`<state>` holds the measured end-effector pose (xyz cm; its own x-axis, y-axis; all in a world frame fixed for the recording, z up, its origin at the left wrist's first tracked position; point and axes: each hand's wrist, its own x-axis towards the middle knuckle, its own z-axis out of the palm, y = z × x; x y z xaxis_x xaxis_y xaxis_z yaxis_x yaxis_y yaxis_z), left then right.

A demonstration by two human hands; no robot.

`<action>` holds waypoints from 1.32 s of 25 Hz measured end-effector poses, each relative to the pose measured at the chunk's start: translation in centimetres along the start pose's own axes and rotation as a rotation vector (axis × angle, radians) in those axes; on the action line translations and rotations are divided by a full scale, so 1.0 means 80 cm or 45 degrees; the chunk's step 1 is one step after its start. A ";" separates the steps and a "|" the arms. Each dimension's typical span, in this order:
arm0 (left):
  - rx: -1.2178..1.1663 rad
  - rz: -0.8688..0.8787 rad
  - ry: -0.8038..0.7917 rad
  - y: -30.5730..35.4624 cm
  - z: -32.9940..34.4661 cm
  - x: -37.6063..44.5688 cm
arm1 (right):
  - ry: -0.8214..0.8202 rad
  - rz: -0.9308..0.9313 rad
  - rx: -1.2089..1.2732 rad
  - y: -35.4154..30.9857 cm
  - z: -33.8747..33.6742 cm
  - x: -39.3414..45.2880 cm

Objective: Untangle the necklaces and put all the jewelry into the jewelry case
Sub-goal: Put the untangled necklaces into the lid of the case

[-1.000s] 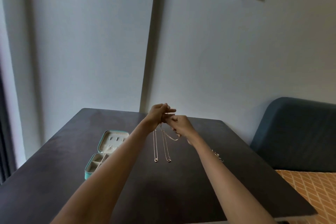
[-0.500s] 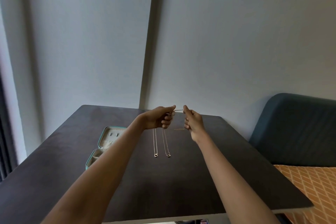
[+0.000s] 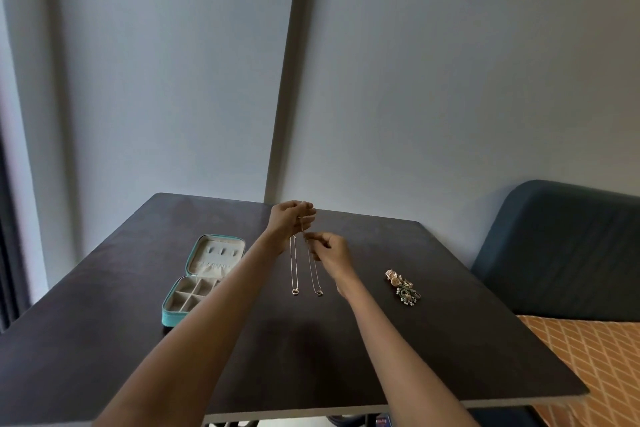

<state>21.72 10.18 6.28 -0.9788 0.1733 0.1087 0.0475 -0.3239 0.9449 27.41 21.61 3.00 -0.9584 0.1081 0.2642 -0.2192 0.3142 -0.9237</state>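
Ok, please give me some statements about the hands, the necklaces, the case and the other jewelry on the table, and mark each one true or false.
1. The case is open. True.
2. The left hand holds the necklaces up, so the pendants hang down. True.
3. The right hand rests flat on the table. False: it is raised, its fingers pinching a chain just below the left hand.
4. The pile of jewelry lies inside the case. False: it lies on the table, right of the hands.
5. The case is left of both arms. True.
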 end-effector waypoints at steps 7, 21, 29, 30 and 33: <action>0.297 -0.189 -0.282 0.003 -0.005 -0.012 | -0.052 0.067 0.420 -0.022 -0.019 0.007; 0.377 -0.493 -0.484 0.000 0.008 -0.016 | 0.077 0.172 0.541 -0.004 -0.019 0.010; 0.037 -0.364 -0.505 -0.001 -0.016 -0.014 | -0.137 0.262 0.404 0.000 -0.020 0.015; 0.012 -0.351 -0.524 0.001 -0.017 -0.016 | -0.142 0.278 0.426 -0.002 -0.018 0.018; 0.005 -0.322 -0.540 0.010 -0.024 -0.017 | -0.191 0.373 0.543 -0.009 -0.013 0.027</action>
<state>22.74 7.87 6.31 -0.7926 0.6097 -0.0090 -0.1795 -0.2192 0.9590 25.65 22.60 4.53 -0.9993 -0.0119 -0.0350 0.0362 -0.1231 -0.9917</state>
